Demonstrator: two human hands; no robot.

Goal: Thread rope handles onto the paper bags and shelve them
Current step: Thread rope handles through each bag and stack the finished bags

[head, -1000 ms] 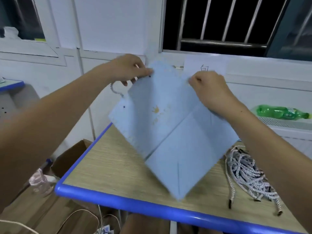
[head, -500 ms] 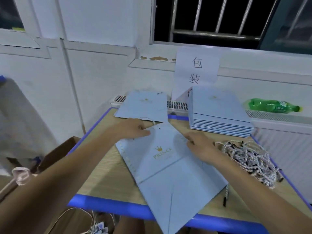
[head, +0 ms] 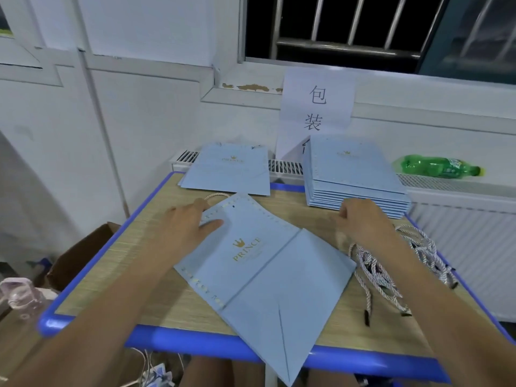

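Far left, below the counter [head: 92, 289]: a pink bottle [head: 21, 296] and an open cardboard box [head: 81, 255]. On the wood-grain top with blue edging, left hand [head: 183, 227] resting flat on the upper left corner of a flattened pale blue paper bag [head: 262, 272], thumb stretched out over the punched edge, fingers relaxed, gripping nothing. Just beyond that corner, a loop of rope handle [head: 216, 195] peeking out from the bag's top edge. Bag lying diagonally, gold crown and "PRINCE" print facing up, its bottom tip hanging past the near edge of the counter. Behind, a thin pile of similar bags [head: 229, 170] at the back left, then a paper sign [head: 317, 107] on the wall, then a taller neat stack of bags [head: 354, 177]. Right hand [head: 363, 222] over the counter just right of the bag, fingers curled downward; whether anything is pinched, impossible to tell. Beside its wrist, a tangle of loose white ropes [head: 391, 272]. Far right, on the radiator ledge, a green bottle [head: 438, 167] on its side.
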